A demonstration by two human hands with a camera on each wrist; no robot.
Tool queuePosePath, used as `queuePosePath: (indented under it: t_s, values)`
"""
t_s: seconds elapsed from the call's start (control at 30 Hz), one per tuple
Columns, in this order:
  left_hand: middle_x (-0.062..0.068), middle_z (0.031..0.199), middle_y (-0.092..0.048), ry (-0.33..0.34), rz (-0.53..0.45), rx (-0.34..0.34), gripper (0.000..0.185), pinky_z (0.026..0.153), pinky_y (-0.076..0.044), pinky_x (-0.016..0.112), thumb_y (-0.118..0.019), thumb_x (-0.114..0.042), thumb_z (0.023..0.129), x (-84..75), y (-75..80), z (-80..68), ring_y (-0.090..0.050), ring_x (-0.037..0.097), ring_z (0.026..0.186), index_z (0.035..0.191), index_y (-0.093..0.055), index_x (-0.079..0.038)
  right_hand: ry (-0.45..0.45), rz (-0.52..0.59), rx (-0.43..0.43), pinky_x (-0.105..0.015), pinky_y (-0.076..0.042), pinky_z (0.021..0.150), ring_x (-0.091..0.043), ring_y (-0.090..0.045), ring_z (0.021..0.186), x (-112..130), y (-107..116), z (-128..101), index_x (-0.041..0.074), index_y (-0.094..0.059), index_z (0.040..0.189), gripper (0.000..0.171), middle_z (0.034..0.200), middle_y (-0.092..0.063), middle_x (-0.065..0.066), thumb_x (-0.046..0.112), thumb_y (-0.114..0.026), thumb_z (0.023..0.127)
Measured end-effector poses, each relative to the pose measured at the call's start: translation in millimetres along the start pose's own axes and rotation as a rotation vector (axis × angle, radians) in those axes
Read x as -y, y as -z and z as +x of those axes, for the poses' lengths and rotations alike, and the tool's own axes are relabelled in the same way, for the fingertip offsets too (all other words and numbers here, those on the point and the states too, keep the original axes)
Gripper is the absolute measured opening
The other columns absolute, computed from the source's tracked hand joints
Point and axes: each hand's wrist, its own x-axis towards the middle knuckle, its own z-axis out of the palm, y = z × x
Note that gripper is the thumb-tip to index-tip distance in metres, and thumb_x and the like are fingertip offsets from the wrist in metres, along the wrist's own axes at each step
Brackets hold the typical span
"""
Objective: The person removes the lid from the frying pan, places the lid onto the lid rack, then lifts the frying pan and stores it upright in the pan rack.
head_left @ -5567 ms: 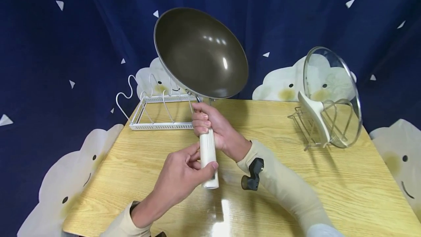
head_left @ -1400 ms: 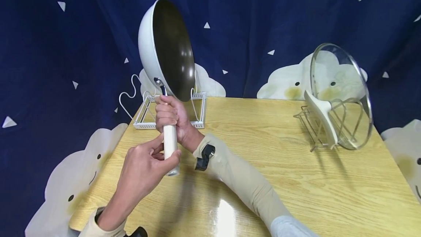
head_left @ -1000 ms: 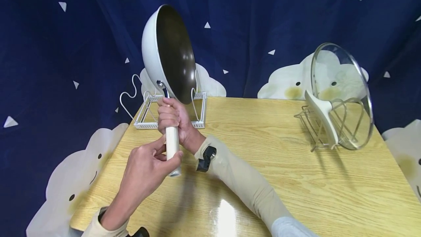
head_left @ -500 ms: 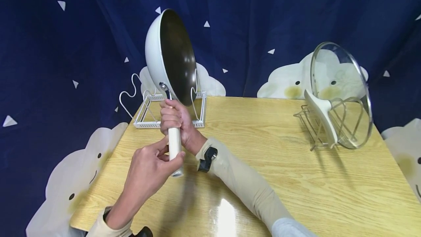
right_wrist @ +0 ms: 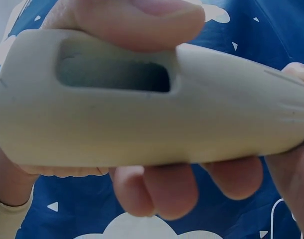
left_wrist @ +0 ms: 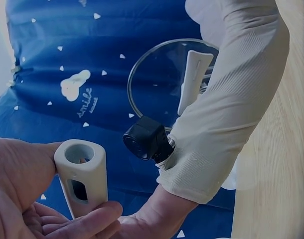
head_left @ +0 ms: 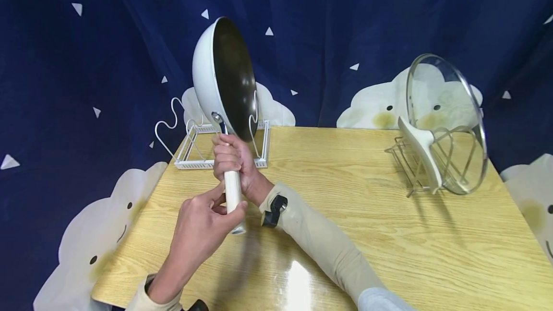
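Note:
A deep frying pan (head_left: 205, 71), white outside and dark inside, is held up side-on over the left part of the table, its open side turned right. My right hand (head_left: 236, 160) grips the upper part of its cream handle (head_left: 233, 193). Lower down, my left hand (head_left: 196, 232) pinches the handle near its end between thumb and fingers. The handle's hollow end (left_wrist: 82, 172), with a slot in its side, shows in the left wrist view. In the right wrist view the handle spans the picture, with a thumb over the slot.
Behind the pan stands a white wire rack (head_left: 192, 164), partly hidden by pan and right hand. At the right, a glass lid (head_left: 423, 145) with a white handle leans upright in a small metal rack (head_left: 408, 172). A blue curtain (head_left: 324, 28) hangs behind the wooden table (head_left: 367, 220).
Since the oldest frame, the pan has turned from facing me to side-on and shifted left. Over the last second it sinks slightly and drifts right, both hands keeping hold.

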Motion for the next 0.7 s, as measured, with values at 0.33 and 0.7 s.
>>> queuePosePath:
  t_s: [0.33,0.7]
  values:
    - [-0.002,0.072,-0.074,0.011,-0.012,-0.027,0.034,0.045,-0.049,0.023,-0.082,-0.016,0.078,3.9,-9.7,-2.9,-0.065,0.003,0.059,0.111,-0.077,-0.013,0.006,-0.013,-0.003,-0.017,-0.029,0.035,0.001,-0.022,0.040,3.2,5.1,-5.2,0.012,-0.039,0.075,0.028,0.054,-0.023,0.015,0.011,-0.052,0.099]
    - [-0.001,0.075,-0.076,0.012,-0.024,-0.025,0.031,0.046,-0.049,0.023,-0.082,-0.017,0.078,7.2,-16.3,-3.0,-0.065,0.003,0.059,0.109,-0.077,-0.014,0.017,-0.004,-0.012,-0.019,-0.032,0.035,0.001,-0.023,0.039,4.4,9.0,-10.9,0.012,-0.040,0.075,0.028,0.054,-0.024,0.014,0.012,-0.052,0.100]
